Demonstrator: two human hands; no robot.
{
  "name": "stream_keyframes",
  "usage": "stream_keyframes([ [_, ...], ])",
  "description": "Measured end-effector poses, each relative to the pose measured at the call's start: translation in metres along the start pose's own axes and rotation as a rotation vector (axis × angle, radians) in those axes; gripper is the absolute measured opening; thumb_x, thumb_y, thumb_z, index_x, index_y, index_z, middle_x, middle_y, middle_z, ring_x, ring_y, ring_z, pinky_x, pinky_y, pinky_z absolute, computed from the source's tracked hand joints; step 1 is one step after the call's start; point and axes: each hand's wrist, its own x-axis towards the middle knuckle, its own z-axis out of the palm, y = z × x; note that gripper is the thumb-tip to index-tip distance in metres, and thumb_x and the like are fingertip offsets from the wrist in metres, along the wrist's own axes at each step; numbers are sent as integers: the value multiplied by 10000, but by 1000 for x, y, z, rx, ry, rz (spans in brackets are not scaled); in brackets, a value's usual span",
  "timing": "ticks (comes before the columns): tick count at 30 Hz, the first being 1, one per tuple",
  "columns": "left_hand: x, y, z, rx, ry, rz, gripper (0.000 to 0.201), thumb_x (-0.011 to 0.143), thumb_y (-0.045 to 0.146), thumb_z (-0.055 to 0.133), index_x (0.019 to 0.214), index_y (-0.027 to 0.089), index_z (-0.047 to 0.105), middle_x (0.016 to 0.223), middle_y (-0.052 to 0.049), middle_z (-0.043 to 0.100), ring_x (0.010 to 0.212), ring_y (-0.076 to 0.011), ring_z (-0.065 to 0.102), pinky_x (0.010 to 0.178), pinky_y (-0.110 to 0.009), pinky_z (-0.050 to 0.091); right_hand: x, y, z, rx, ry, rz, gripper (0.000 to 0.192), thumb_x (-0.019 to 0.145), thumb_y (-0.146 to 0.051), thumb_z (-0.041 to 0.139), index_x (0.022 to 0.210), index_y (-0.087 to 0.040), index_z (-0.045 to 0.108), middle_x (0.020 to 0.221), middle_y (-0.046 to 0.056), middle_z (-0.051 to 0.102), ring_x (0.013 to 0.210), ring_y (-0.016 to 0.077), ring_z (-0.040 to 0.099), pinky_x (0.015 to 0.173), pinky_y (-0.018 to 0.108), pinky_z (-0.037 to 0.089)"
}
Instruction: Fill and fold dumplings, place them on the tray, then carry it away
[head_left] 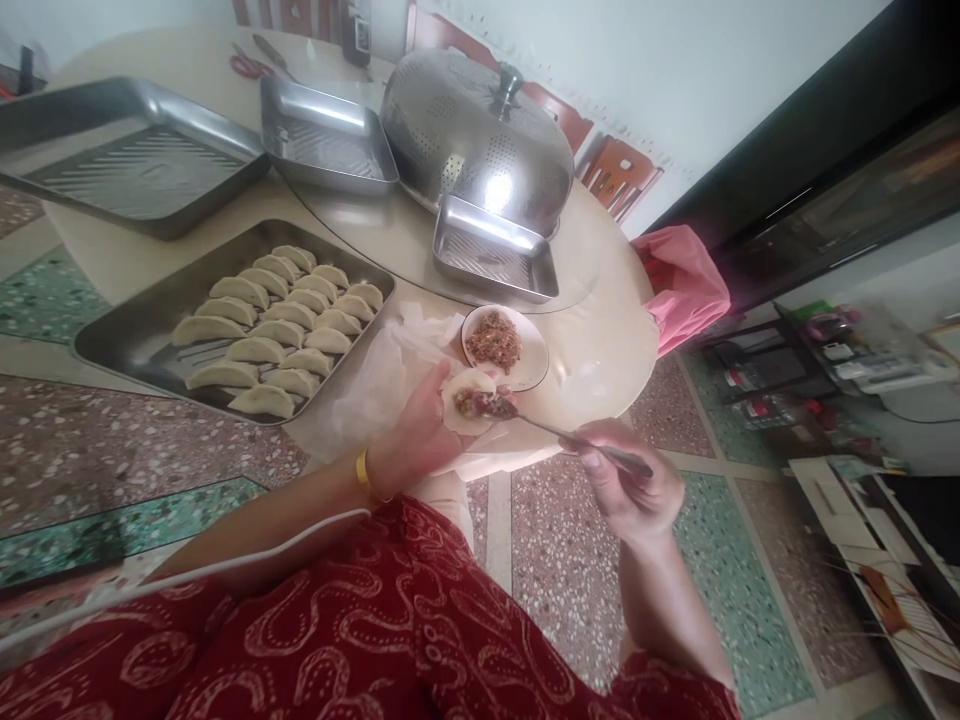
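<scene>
Over table edge, left hand (420, 430) cups wrapper (469, 400) w/ filling; right hand (626, 490) pinches spoon (555, 432).

No text, label, brand or number is readable anywhere in view.

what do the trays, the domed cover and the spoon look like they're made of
Trays: look like stainless steel, brushed grey with bright glints along the rims. Domed cover: also seems polished steel, mirror-like glare and rows of punched holes. Spoon, in the right hand: thin and silvery, probably metal, though too small to be sure.
</scene>
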Motion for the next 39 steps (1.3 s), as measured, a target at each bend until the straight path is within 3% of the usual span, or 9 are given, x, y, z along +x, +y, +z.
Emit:
stream_keyframes([
  [8,1,-1,-2,-42,23,-6,551,939,469,454,1300,61,536,1085,-183,701,1046,-327,672,898,-466,557,9,1,8,-153,-112,-117,378,892,-76,609,1207,-282,575,874,-3,714,757,124,690,574,232,599],
  [13,-1,0,-3,-26,42,10,521,941,479,444,1262,90,576,1083,-164,703,1080,-322,655,908,-454,551,11,1,13,-182,-75,-121,360,891,-66,610,1190,-262,570,876,4,710,779,122,691,584,223,595],
  [19,-2,-3,-2,31,8,40,499,952,489,409,1190,100,611,1126,-175,684,1096,-307,643,936,-453,534,25,-6,17,-248,-5,-94,166,919,-208,634,1072,-270,614,806,-31,715,656,103,701,515,202,583],
  [25,-2,-4,-1,24,6,62,520,953,508,389,1175,97,618,1027,-158,712,1030,-301,664,921,-441,540,41,-12,27,-322,-128,-130,99,935,-195,612,1011,-254,589,799,-37,719,645,81,689,508,174,565],
  [30,-5,3,6,-100,99,152,463,981,437,399,1281,120,554,976,-97,729,936,-235,697,861,-360,566,34,-16,21,-391,4,-180,186,922,-138,610,1071,-246,587,812,-7,710,707,117,698,567,220,579],
  [34,-4,6,5,-92,21,198,506,989,441,343,1311,106,543,972,-100,739,888,-223,702,830,-352,575,28,-20,26,-530,14,-266,185,941,-167,588,1103,-254,569,762,-1,691,668,131,679,533,241,575],
  [39,-2,5,4,-147,5,188,524,993,426,331,1337,78,520,1023,-119,733,964,-219,697,867,-323,554,24,-20,41,-532,-15,-301,196,942,-153,574,1121,-226,545,739,17,694,681,149,662,554,261,586],
])
